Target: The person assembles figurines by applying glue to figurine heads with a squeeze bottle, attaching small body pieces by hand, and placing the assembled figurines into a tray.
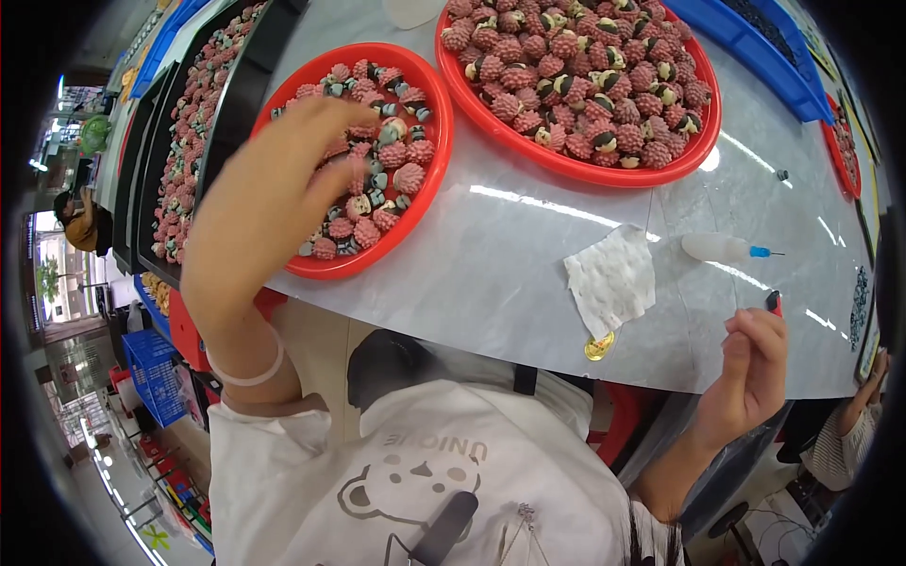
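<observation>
Over the smaller round red tray [429, 203] reaches my left hand [307, 151], slightly blurred, its thumb and fingers apart. It is among small bumpy pink pieces [409, 177] with grey and black parts; part of the tray is hidden behind it. My right hand [755, 363] is raised by the table's near edge at the right. Its fingers are closed on a small red thing with a black tip [775, 302], mostly hidden by the fingers. Beyond that hand lies a translucent squeeze bottle with a blue needle tip [722, 248]. A crumpled white tissue [613, 278] is left of it.
A larger red tray [566, 173] heaped with pink-and-cream pieces stands at the far middle. Black trays [241, 90] of pink pieces are at the left. A blue tray [788, 71] sits far right, small dark pieces [859, 307] below it. A gold round sticker [599, 346] touches the tissue.
</observation>
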Action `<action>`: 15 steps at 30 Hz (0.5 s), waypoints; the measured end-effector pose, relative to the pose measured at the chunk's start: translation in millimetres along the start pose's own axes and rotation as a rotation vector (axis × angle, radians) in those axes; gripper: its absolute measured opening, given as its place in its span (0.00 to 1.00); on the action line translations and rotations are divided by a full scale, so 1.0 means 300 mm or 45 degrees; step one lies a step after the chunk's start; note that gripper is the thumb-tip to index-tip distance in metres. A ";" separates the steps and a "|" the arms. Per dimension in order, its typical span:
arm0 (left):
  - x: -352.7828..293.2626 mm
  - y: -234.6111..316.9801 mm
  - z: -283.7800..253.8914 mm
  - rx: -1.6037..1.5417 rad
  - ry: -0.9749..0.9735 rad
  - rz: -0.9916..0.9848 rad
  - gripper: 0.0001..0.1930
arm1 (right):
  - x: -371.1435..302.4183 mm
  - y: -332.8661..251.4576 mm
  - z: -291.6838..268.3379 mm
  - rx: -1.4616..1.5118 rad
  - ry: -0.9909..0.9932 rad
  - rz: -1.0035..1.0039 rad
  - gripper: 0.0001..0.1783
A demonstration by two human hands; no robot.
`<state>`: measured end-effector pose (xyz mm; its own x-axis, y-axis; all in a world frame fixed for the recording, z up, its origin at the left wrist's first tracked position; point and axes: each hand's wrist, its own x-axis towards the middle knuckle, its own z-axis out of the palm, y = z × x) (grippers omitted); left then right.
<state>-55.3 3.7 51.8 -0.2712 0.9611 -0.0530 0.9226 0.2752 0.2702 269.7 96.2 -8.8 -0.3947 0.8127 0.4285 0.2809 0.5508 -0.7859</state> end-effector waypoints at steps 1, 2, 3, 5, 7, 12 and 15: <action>0.029 0.017 -0.023 -0.002 0.004 0.005 0.10 | 0.003 0.003 -0.007 0.014 0.059 0.019 0.07; 0.068 0.038 -0.031 0.099 0.159 0.250 0.10 | 0.007 0.007 -0.007 0.028 0.115 0.033 0.07; 0.114 0.058 -0.025 0.200 0.314 0.495 0.11 | 0.015 0.010 -0.001 0.022 0.115 0.027 0.07; 0.228 0.114 0.024 -0.193 0.354 0.658 0.09 | 0.036 0.003 0.009 0.068 0.129 0.007 0.07; 0.314 0.221 0.037 -0.125 0.399 0.741 0.07 | 0.047 0.010 0.011 0.037 0.135 0.008 0.07; 0.367 0.181 -0.003 -0.386 -0.150 0.493 0.07 | 0.047 0.031 -0.023 0.033 0.161 0.015 0.08; 0.310 0.184 -0.003 -0.562 -0.071 0.396 0.08 | 0.054 0.049 -0.027 0.057 0.277 0.272 0.09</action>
<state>-29.9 108.4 62.7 0.0225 0.9987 0.0465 0.7508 -0.0476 0.6588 274.5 118.9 -9.7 -0.1328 0.9336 0.3329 0.2969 0.3579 -0.8853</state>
